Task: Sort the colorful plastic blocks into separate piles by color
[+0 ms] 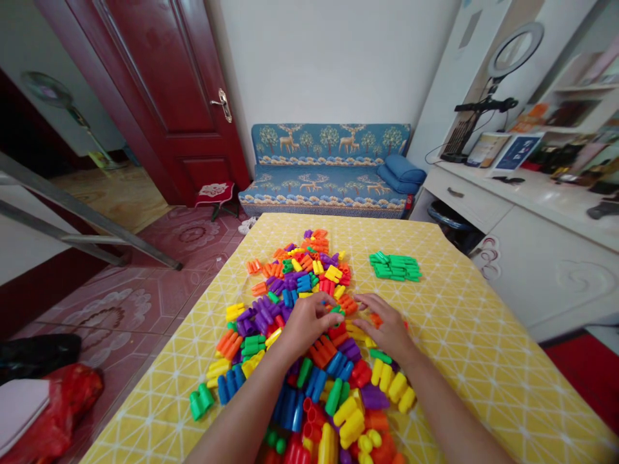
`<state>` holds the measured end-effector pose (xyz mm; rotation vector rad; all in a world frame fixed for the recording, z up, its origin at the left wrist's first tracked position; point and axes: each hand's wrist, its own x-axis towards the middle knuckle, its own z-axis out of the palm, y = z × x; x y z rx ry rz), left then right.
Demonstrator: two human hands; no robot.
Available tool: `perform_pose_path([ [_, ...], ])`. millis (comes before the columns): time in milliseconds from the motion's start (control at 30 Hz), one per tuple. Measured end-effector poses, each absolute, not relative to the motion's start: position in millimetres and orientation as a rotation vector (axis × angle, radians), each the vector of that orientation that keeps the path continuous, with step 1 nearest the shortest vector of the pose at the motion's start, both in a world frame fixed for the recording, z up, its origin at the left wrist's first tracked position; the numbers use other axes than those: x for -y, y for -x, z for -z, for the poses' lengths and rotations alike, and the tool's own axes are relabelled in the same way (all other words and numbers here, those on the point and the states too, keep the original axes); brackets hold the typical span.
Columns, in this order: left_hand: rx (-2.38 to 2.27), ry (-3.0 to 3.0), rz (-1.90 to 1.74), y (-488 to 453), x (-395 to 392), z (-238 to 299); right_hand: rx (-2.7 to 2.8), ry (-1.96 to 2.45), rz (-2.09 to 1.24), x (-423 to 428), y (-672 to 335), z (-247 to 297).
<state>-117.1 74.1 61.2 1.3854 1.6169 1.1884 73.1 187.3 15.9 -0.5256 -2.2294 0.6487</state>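
- Table with yellow patterned cloth, under both hands; runs well beyond them on all sides.
- Blue sofa far beyond the hands, against the wall; red door beyond and left of the left hand.
- White desk off to the right of the right hand, well apart.
- Mixed block pile, multicolour, spread under and around both hands, reaching back toward the body.
- Green block stack, sorted apart, beyond and right of the right hand, not touching the pile.
- Left hand: on the pile, fingers curled narrow, tips pinching a small green block.
- Right hand: flat on the pile, palm down, fingers loosely spread, holding nothing that shows; just right of the left hand, fingertips near it.
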Motion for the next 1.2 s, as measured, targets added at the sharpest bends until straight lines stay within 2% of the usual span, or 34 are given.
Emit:
perform_pose_path([
  [167, -1.629, -1.505, -1.175, 111.6, -74.0, -60.2, 2.250, 0.363, -0.726, -166.6, -63.0, -30.3],
  [633, -1.548, -1.525, -1.200, 113.1, -71.7, -53.5, 2.276, 0.361, -0.519, -162.1, -61.7, -20.5],
  [733, -1.616, -1.494, -1.243, 117.1, -72.9, -50.2, 2.240, 0.548, -0.449, -185.7, -67.7, -21.7],
  [933, -1.654, -1.488, -1.252, 119.7, -73.4, -46.2, 2.082, 1.105, -0.164, -287.9, -88.6, -33.3],
  [1200, -1.655, -1.505, -1.243, 120.8, -74.6, -45.4, 2.330, 1.170, -0.211, -342.8, -95.7, -30.8],
])
